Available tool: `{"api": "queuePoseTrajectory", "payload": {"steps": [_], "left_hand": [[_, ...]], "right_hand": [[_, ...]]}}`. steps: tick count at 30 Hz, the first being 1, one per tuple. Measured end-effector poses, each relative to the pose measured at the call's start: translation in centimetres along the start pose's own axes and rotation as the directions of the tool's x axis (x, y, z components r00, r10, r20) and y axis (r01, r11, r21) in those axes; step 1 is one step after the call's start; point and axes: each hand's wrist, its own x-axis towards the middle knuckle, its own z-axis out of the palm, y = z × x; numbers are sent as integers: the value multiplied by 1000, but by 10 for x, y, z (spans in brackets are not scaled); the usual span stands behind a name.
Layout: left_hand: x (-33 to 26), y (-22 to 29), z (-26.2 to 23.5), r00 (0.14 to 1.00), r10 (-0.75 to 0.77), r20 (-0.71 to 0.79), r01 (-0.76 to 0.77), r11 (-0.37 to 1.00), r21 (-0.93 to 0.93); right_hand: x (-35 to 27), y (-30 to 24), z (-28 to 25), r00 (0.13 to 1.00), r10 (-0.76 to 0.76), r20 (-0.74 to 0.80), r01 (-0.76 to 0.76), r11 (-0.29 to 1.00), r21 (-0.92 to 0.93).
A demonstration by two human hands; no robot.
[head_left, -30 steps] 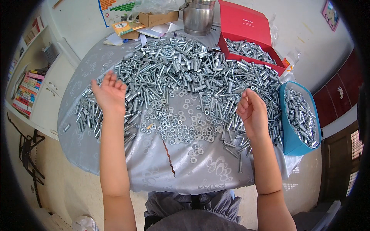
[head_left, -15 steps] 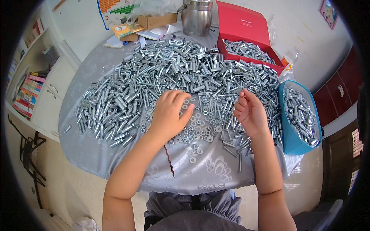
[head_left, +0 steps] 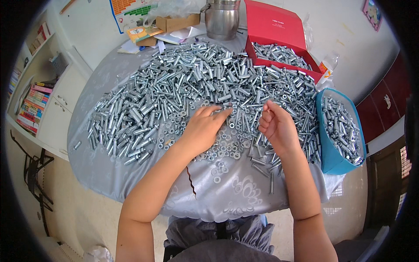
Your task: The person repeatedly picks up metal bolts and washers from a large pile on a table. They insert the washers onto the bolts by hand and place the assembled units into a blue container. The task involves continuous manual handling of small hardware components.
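A large heap of silvery metal sleeves and bolts covers the far part of the table, and loose washers and nuts lie in front of it. My left hand is stretched over the washers with its fingers apart, its fingertips at the near edge of the heap; nothing shows in its grasp. To the right, my right hand is raised with fingers curled and thumb and forefinger together. Whatever it may hold is too small or hidden to make out. Long bolts lie near that forearm.
A red box of metal parts stands open at the back right. A blue bin full of parts is at the right edge. Behind the heap stand a metal jug and a cardboard box. The grey tablecloth has a jagged tear.
My left hand has moved right and slightly forward, its fingers reaching the heap's edge. My right hand has shifted a little left, still curled.
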Motion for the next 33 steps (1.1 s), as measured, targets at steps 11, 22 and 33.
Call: {"api": "queuePoseTrajectory", "payload": {"steps": [11,22,33], "left_hand": [[-3,-13,-4,1000,26,7,-26,993,119],[2,-13,-18,999,8,-45,-9,1000,-4],[-5,3,-28,958,-238,-162,126,851,-509]], "right_hand": [[-1,-12,-5,945,-328,2,275,789,-549],[-41,-27,5,941,260,214,261,-160,-952],[-32,-26,11,850,474,229,229,59,-972]]}}
